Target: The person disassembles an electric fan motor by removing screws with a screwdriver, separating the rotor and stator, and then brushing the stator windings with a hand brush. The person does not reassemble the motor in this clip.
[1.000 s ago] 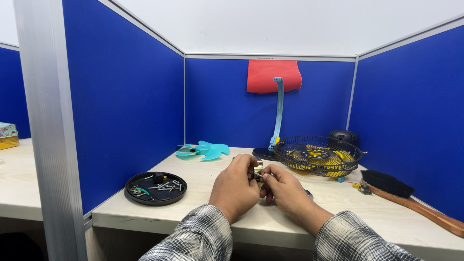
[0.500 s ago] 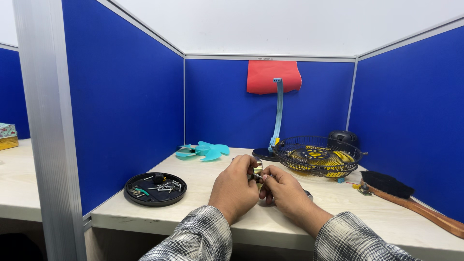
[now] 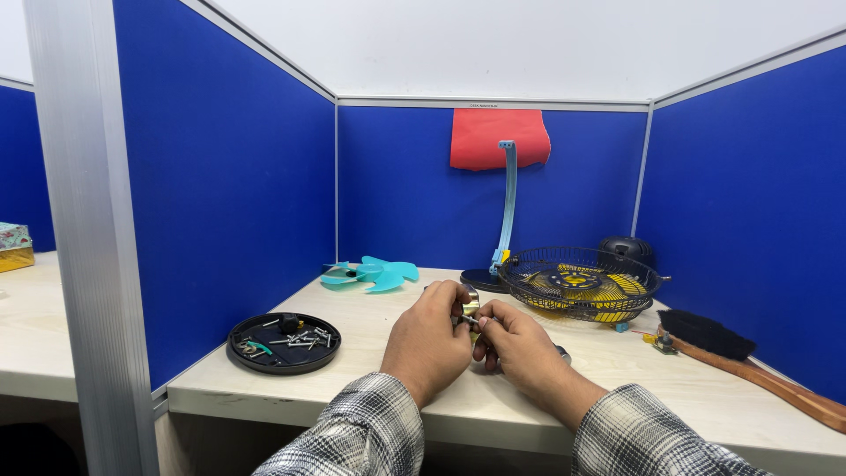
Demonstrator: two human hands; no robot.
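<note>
Hands met over the front middle of the pale surface [image 3: 370, 330], inside a booth of blue partition walls [image 3: 225, 176]. The left hand [image 3: 429, 339] and the right hand [image 3: 520, 348] were pressed close together, each grip closed around a small metal part [image 3: 471, 308] held between the fingertips just above the surface; only a shiny sliver of the part showed between the fingers, so its exact shape could not be told. Both wrists wore plaid sleeves [image 3: 352, 436].

To the left of the hands lay a round black tray [image 3: 242, 353] holding loose screws [image 3: 304, 338] and small bits. Farther back sat a teal fan blade [image 3: 370, 273], flat on the surface. Behind and to the right of the hands stood a black wire fan guard [image 3: 529, 264] with a yellow piece [image 3: 617, 286] inside it, and a light blue upright arm [image 3: 508, 203] rose in front of a red cloth [image 3: 480, 137] pinned to the rear wall. Near the right edge lay a brush with a wooden handle [image 3: 767, 383].
</note>
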